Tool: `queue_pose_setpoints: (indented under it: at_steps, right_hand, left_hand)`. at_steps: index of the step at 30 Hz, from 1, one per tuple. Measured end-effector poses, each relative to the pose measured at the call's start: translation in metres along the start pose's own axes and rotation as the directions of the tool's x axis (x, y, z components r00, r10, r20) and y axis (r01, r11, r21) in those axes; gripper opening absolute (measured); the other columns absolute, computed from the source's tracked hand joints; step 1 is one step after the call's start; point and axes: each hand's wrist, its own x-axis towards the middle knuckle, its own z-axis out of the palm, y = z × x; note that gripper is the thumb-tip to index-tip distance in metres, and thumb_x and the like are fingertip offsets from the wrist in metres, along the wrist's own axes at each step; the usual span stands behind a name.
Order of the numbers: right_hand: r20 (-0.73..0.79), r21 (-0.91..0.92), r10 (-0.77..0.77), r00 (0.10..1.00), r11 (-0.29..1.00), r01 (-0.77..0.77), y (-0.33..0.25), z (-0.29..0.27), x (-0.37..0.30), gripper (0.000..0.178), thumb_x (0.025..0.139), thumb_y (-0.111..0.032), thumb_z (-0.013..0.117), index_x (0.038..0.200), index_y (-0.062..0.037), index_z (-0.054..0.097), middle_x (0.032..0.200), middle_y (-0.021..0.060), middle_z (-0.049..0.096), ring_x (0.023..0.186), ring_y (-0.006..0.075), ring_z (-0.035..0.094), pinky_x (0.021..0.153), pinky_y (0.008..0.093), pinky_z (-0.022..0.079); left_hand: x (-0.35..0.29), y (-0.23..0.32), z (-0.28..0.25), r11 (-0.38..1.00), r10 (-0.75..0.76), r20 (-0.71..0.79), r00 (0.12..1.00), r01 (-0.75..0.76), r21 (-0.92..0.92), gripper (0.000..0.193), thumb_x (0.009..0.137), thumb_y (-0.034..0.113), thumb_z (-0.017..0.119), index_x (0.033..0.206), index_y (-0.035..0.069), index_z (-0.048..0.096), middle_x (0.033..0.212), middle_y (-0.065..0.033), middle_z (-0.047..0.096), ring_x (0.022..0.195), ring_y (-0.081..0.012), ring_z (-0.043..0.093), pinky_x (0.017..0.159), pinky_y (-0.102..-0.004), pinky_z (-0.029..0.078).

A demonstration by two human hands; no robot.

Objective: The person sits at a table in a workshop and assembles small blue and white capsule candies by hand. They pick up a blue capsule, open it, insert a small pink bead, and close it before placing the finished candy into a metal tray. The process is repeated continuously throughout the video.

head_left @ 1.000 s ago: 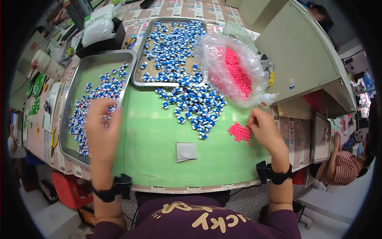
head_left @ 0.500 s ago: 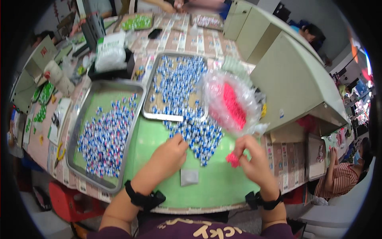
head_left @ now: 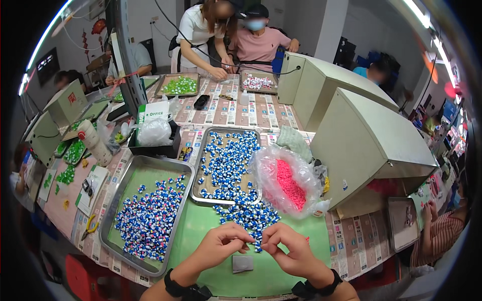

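Observation:
My left hand (head_left: 227,244) and my right hand (head_left: 288,249) are raised close together over the green mat (head_left: 201,271), fingertips nearly meeting. Each is closed in a pinch; whatever is between the fingers is too small or hidden to make out. Behind them lies a loose heap of small blue-and-white pieces (head_left: 246,216), spilling from a metal tray (head_left: 226,202) that holds more of the same. A small grey square block (head_left: 243,264) rests on the mat below my hands. Beyond my right hand, a clear plastic bag (head_left: 315,180) holds small bright pink pieces (head_left: 290,184).
At left, a second metal tray (head_left: 105,236) holds blue-and-white pieces with pink bits. Yellow-handled pliers (head_left: 91,226) lie beside it. A black box (head_left: 173,142) with a plastic bag stands behind. Grey-white cabinets (head_left: 361,145) border the right. Co-workers sit and stand across the table.
My right hand has moved left toward my left hand, leaving the pink cluster it was pinching at the mat's right. The view has tilted up, showing people across the table.

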Motion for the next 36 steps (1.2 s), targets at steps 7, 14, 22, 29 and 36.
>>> queue_pose_setpoints:
  at_steps: [7, 14, 22, 29, 36]
  right_hand:
    - [0.031, -0.117, -0.168, 0.985, 0.978, 0.170, 0.002, 0.008, 0.007, 0.022, 0.072, 0.009, 0.062, 0.083, -0.0079, 0.054, 0.094, 0.0029, 0.061, 0.086, 0.0232, 0.055, 0.079, 0.0351, 0.038]
    - [-0.011, -0.051, -0.045, 0.999, 0.998, 0.045, -0.003, 0.016, 0.010, 0.018, 0.078, 0.008, 0.064, 0.082, -0.0065, 0.053, 0.092, 0.0044, 0.062, 0.083, 0.0222, 0.057, 0.078, 0.0339, 0.042]
    - [-0.104, 0.192, 0.146, 0.984, 0.974, -0.124, -0.002, 0.022, 0.006, 0.020, 0.083, 0.010, 0.062, 0.079, -0.0033, 0.048, 0.091, 0.0095, 0.061, 0.083, 0.0151, 0.059, 0.075, 0.0273, 0.049]
    - [-0.053, 0.387, 0.289, 0.956, 0.888, -0.247, -0.001, 0.022, -0.002, 0.020, 0.089, 0.006, 0.057, 0.083, -0.0047, 0.042, 0.091, 0.0043, 0.056, 0.086, 0.0107, 0.051, 0.081, 0.0253, 0.045]
    - [0.072, 0.122, 0.228, 0.971, 0.964, -0.236, 0.011, 0.020, -0.001, 0.022, 0.080, 0.013, 0.054, 0.080, -0.0040, 0.039, 0.080, 0.0074, 0.050, 0.077, 0.0186, 0.051, 0.072, 0.0296, 0.043]
  left_hand:
    - [-0.009, 0.017, 0.007, 0.949, -0.143, 0.160, 0.977, 0.182, -0.258, 0.017, 0.095, 0.013, 0.059, 0.106, 0.001, 0.064, 0.090, -0.0031, 0.063, 0.083, -0.0113, 0.062, 0.075, -0.0259, 0.050]
    - [-0.015, 0.015, 0.006, 0.968, -0.054, -0.006, 0.999, 0.051, -0.247, 0.012, 0.092, 0.009, 0.063, 0.101, 0.000, 0.066, 0.092, -0.0028, 0.061, 0.080, -0.0112, 0.061, 0.071, -0.0250, 0.050]
    - [-0.016, 0.022, 0.018, 0.747, 0.460, -0.106, 0.882, -0.319, 0.583, 0.012, 0.082, 0.000, 0.071, 0.093, 0.000, 0.066, 0.095, -0.0111, 0.061, 0.079, -0.0177, 0.062, 0.064, -0.0275, 0.053]
    - [-0.012, 0.021, 0.026, 0.564, 0.600, -0.070, 0.797, -0.360, 0.743, 0.019, 0.075, 0.001, 0.075, 0.090, 0.002, 0.063, 0.088, -0.0113, 0.060, 0.071, -0.0273, 0.061, 0.060, -0.0332, 0.050]
    - [-0.023, 0.012, 0.021, 0.743, 0.445, -0.212, 0.870, -0.227, 0.629, 0.021, 0.080, -0.006, 0.067, 0.099, 0.002, 0.066, 0.096, -0.0099, 0.062, 0.078, -0.0200, 0.063, 0.065, -0.0286, 0.051]
